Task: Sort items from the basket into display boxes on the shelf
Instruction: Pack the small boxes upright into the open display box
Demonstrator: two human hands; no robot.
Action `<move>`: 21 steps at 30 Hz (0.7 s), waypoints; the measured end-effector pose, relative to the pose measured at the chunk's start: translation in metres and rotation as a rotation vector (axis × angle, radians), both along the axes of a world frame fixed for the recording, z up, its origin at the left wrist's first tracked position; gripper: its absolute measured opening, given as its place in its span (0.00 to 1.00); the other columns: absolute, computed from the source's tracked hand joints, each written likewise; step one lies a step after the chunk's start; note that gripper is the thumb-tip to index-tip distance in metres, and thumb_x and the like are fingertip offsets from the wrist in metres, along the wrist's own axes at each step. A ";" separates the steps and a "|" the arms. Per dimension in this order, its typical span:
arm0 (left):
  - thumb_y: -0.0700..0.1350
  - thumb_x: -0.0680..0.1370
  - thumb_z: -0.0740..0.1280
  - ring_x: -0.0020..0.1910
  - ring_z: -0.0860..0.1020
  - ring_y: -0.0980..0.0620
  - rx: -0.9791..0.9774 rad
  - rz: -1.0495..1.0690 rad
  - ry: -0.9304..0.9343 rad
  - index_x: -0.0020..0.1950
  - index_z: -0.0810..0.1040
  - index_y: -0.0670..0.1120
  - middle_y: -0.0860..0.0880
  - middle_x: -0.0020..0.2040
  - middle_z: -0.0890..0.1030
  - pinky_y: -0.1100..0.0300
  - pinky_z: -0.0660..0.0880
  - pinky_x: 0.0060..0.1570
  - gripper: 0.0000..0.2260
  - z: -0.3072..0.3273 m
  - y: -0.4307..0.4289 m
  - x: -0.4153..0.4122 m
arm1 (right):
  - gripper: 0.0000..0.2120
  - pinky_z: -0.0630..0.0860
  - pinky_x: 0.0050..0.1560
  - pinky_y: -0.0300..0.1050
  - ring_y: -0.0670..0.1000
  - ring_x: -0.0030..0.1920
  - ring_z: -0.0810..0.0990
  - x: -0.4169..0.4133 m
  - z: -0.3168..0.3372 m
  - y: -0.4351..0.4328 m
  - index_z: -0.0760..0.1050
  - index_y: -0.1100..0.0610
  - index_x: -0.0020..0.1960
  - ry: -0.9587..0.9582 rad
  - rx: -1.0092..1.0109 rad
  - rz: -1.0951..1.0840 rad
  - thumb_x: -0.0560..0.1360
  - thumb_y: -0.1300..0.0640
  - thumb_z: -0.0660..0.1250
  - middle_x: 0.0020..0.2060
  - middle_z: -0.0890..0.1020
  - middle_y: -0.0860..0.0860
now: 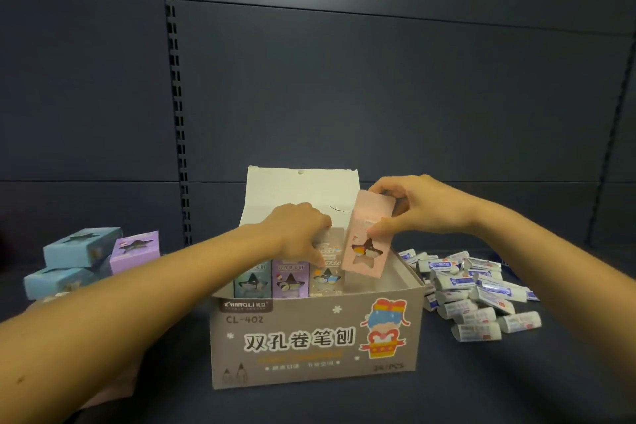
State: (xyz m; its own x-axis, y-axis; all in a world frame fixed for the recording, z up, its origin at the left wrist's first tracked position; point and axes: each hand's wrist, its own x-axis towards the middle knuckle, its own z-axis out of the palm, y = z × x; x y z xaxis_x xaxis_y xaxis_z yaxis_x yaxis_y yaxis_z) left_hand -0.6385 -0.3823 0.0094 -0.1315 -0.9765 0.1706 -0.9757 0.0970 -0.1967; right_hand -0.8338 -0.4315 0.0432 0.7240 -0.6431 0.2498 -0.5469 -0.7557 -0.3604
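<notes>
- The grey-brown cardboard display box [316, 337], matte and printed with cartoon art, stood on the dark shelf [309, 403]. Its white-lined lid flap [303, 189] was folded upright behind.
- Inside it I saw a front row of small upright cartons with star-shaped windows: a teal carton [250, 280], a purple carton [290, 280] and a grey carton [326, 280].
- The right hand [409, 208] pinched the pink star-windowed carton [366, 244] near its top, thumb on the front face and fingers curled over the back.
- That carton was tilted, its lower end inside the box at the row's right end, just beside the grey carton.
- The left hand [299, 234] reached into the box, fingers bent down together onto the grey carton. I could not tell whether they gripped it.
- Left of the box, pale blue cartons [79, 246] were stacked beside a lilac carton [136, 248].
- To its right lay a loose heap of small white glossy-wrapped blocks [481, 293].
</notes>
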 end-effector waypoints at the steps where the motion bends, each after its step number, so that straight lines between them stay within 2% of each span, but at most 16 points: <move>1: 0.55 0.72 0.70 0.56 0.74 0.46 -0.001 0.004 -0.016 0.65 0.68 0.44 0.45 0.58 0.76 0.56 0.69 0.48 0.26 -0.001 0.001 -0.001 | 0.19 0.78 0.54 0.44 0.50 0.55 0.79 0.001 -0.002 0.000 0.69 0.48 0.57 0.047 -0.014 -0.004 0.70 0.49 0.72 0.58 0.78 0.49; 6: 0.57 0.73 0.68 0.56 0.72 0.48 -0.064 -0.044 -0.195 0.64 0.69 0.46 0.47 0.59 0.73 0.58 0.65 0.46 0.24 -0.003 0.001 -0.002 | 0.27 0.77 0.58 0.49 0.51 0.57 0.78 0.010 -0.014 0.000 0.70 0.49 0.65 0.216 -0.103 -0.070 0.70 0.44 0.71 0.61 0.77 0.48; 10: 0.57 0.73 0.68 0.56 0.72 0.49 -0.097 -0.067 -0.210 0.63 0.72 0.47 0.48 0.57 0.75 0.59 0.65 0.46 0.23 0.000 -0.001 -0.001 | 0.31 0.74 0.56 0.46 0.51 0.59 0.76 0.019 -0.020 -0.003 0.67 0.49 0.70 0.326 -0.207 -0.116 0.70 0.41 0.70 0.64 0.75 0.47; 13: 0.56 0.73 0.68 0.57 0.72 0.49 -0.106 -0.084 -0.203 0.63 0.74 0.48 0.49 0.57 0.76 0.59 0.64 0.46 0.22 0.000 -0.001 0.001 | 0.29 0.72 0.51 0.43 0.50 0.58 0.76 0.023 -0.024 -0.006 0.68 0.49 0.69 0.399 -0.310 -0.148 0.71 0.42 0.70 0.62 0.76 0.47; 18: 0.57 0.72 0.69 0.55 0.72 0.49 -0.115 -0.091 -0.216 0.60 0.78 0.48 0.49 0.56 0.76 0.58 0.65 0.47 0.20 0.001 -0.002 0.002 | 0.19 0.73 0.48 0.42 0.51 0.54 0.78 0.031 -0.036 -0.015 0.74 0.49 0.63 0.477 -0.455 -0.153 0.74 0.46 0.68 0.57 0.79 0.49; 21: 0.57 0.72 0.68 0.54 0.72 0.49 -0.108 -0.096 -0.225 0.57 0.79 0.47 0.49 0.55 0.75 0.59 0.64 0.45 0.19 0.002 -0.001 0.001 | 0.20 0.74 0.50 0.43 0.51 0.55 0.78 0.033 -0.038 -0.019 0.70 0.49 0.63 0.418 -0.482 -0.153 0.73 0.47 0.69 0.58 0.78 0.48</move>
State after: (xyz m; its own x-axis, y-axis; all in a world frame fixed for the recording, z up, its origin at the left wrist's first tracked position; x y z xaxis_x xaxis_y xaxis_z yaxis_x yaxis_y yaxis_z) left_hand -0.6371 -0.3838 0.0109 -0.2687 -0.9355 0.2294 -0.8936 0.1532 -0.4219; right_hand -0.8007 -0.4504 0.0049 0.7317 -0.6327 0.2536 -0.6816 -0.6820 0.2652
